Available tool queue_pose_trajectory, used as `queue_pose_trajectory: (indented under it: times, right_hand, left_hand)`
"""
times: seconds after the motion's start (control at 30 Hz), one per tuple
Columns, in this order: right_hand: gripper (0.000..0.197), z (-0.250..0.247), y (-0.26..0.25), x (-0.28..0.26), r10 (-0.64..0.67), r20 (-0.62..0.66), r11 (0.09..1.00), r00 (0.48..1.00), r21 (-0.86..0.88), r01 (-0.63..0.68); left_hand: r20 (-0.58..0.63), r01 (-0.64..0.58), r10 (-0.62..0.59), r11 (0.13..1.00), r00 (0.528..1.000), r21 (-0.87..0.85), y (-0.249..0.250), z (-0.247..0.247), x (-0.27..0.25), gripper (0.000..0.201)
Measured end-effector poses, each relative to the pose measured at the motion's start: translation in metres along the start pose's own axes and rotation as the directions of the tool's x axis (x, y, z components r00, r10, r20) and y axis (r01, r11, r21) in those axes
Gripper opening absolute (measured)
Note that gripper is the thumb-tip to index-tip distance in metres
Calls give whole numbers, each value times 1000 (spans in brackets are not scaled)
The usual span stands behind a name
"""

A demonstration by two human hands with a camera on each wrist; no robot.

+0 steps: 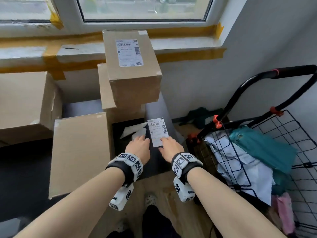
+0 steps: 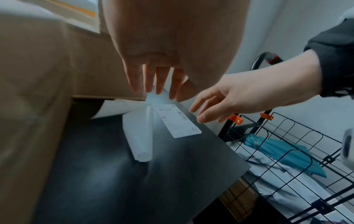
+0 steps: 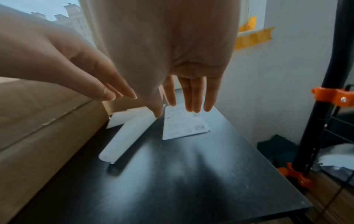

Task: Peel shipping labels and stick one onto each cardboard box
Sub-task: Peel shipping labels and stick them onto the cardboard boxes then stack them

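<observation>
A stack of white shipping labels (image 1: 158, 132) (image 2: 178, 121) (image 3: 184, 122) lies on the black table (image 1: 155, 162). A curled roll of white backing paper (image 1: 139, 133) (image 2: 140, 136) (image 3: 126, 136) lies just to its left. My left hand (image 1: 138, 146) (image 2: 157, 81) hovers over the roll with straight fingers and holds nothing. My right hand (image 1: 170, 146) (image 3: 187, 97) reaches over the near end of the labels, fingers straight and empty. The top cardboard box (image 1: 135, 83) carries a label (image 1: 129, 53). A plain flat box (image 1: 80, 152) leans at the left of the table.
A large plain box (image 1: 25, 100) stands at the far left, and another box (image 1: 106, 90) sits under the labelled one. A black wire cart (image 1: 274, 152) with teal and white bags stands right of the table. The windowsill and wall are behind.
</observation>
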State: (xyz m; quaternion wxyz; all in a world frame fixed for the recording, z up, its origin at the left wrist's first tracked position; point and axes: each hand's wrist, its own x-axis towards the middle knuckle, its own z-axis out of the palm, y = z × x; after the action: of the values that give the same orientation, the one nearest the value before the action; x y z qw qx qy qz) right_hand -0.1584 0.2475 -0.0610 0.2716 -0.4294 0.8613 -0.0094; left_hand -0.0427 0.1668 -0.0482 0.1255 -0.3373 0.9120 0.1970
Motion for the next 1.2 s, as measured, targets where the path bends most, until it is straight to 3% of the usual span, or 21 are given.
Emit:
queue_pose_trajectory:
  times: [0.27,0.43,0.57,0.7,0.83,0.9,1.0,1.2]
  right_hand:
    - [45,10,31,55,54,-21,986,998,157,-50]
    - [38,13,34,70,111,-57,958,992,271,-92]
    - [37,12,35,79,238,-29,873,971,444,-201]
    - [31,15,36,83,288,-27,859,957,449,-246]
    - [61,16,38,80,358,-127,880,925,376,-289]
    - [72,14,45,81,405,-77,829,911,450,-330]
    - [63,10,56,83,430,12,768,903,521,-372]
    - [25,2,65,79,442,-48,765,896,542,-349]
  left_hand:
    - [219,30,-38,999,975,40,8,35,38,58]
    - [226,7,-31,994,974,109,7,52,37,62]
    - [209,-16,-19,986,978,165,6,60,33,63]
    - [184,-56,19,978,983,199,5,64,31,63]
    - [169,-99,61,970,984,223,3,67,30,62]
    - [170,-107,65,963,983,247,3,67,30,62]
    - [167,-121,76,953,983,277,7,65,31,61]
    - [169,-138,87,939,982,315,11,59,32,59]
